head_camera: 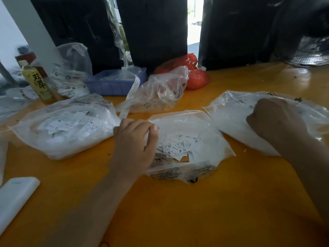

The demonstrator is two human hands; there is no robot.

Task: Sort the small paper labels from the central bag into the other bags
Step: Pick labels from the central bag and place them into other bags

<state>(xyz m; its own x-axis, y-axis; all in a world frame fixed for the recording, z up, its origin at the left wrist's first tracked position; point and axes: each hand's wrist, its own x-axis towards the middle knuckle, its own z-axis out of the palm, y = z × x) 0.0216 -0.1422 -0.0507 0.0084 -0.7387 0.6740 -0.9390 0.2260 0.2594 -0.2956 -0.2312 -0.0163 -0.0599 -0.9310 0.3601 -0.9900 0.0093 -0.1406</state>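
Hands curled: left (135, 139) at central bag (204, 125) rim, right (274, 118) gripping right bag (231, 111).

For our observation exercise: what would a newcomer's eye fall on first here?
First, the central bag of printed labels on the orange table, with the left hand at its mouth. Then the right hand on the right bag, and the red bag behind.

Upper left of the frame: a yellow-labelled bottle (38, 82) beside a blue tray (114, 84); red bag (194, 73) upper centre; white block (16, 196) lower left.
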